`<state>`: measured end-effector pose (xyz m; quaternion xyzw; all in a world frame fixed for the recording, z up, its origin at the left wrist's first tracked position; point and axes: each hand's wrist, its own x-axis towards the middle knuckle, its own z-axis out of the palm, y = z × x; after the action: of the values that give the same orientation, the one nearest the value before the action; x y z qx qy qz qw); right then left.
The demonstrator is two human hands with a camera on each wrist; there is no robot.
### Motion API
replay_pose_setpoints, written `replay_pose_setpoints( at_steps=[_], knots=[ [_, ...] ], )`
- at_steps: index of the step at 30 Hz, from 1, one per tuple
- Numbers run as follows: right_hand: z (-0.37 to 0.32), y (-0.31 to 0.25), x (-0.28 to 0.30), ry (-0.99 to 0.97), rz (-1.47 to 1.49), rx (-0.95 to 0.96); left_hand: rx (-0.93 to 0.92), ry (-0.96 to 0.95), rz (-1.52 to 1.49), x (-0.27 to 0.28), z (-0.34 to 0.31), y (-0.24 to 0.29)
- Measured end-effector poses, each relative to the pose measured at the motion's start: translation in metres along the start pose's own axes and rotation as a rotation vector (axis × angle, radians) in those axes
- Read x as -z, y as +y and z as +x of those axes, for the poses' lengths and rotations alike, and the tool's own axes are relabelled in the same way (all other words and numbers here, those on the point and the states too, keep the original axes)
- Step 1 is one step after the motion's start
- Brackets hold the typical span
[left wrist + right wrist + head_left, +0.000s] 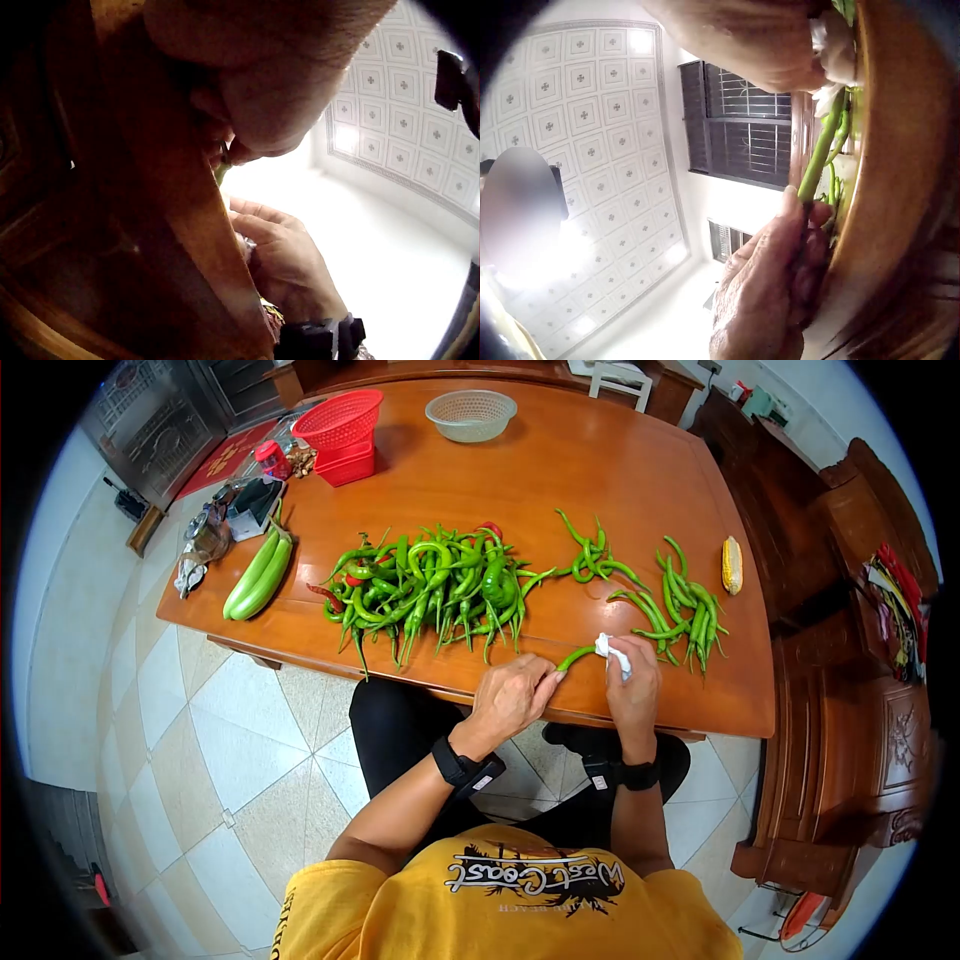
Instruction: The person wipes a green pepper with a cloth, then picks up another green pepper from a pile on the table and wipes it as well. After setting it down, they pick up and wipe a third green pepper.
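A long green chili pepper (577, 656) (821, 154) lies at the near edge of the wooden table (600, 480). My left hand (512, 695) (776, 292) pinches its stem end. My right hand (632, 678) (281, 259) grips a white cloth (611, 652) (832, 52) wrapped around the pepper's other end. A big pile of green peppers (430, 585) with a few red ones lies just beyond my left hand. Two smaller groups of peppers (590, 560) (685, 610) lie beyond my right hand.
Two pale green gourds (258, 573) lie at the table's left end. A red basket (340, 425) and a clear basket (471, 414) stand at the far side. A corn cob (732, 564) lies on the right. Dark wooden furniture (860, 690) stands right of the table.
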<state>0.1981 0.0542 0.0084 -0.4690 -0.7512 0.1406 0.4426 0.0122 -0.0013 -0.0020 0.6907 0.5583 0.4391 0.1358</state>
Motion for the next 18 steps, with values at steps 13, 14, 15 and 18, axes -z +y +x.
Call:
replay_pose_setpoints(
  at_steps=[13, 14, 15, 18],
  knots=[
    [0.002, -0.007, -0.003, -0.010, 0.089, -0.009, -0.004, -0.004, 0.007, -0.001, 0.001, 0.002],
    [0.003, 0.000, 0.002, 0.010, 0.052, -0.015, 0.005, -0.008, 0.018, -0.001, 0.002, 0.002],
    [0.004, 0.007, 0.006, 0.028, 0.017, -0.020, 0.006, -0.006, 0.026, 0.000, 0.002, 0.002],
    [0.004, 0.022, 0.014, 0.047, -0.031, -0.070, 0.015, 0.001, 0.036, 0.001, 0.003, 0.005]
  ],
)
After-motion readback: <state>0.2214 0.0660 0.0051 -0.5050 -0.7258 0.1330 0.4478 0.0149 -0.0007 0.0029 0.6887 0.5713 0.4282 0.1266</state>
